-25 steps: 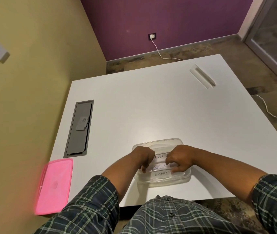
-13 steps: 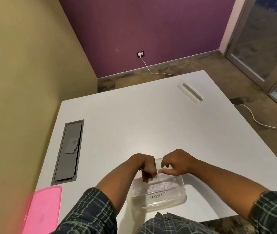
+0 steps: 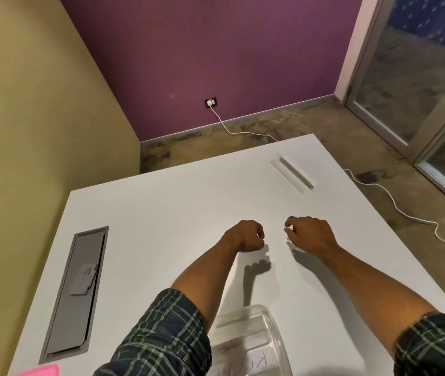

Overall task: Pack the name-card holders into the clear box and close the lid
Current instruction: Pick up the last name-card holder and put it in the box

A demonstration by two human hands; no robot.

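Your left hand (image 3: 245,236) clenched, grasping nothing; right hand (image 3: 309,234) loosely curled, empty. Both above white table (image 3: 178,213), at 12 o'clock from clear box (image 3: 275,332) with name-card holders (image 3: 243,359).
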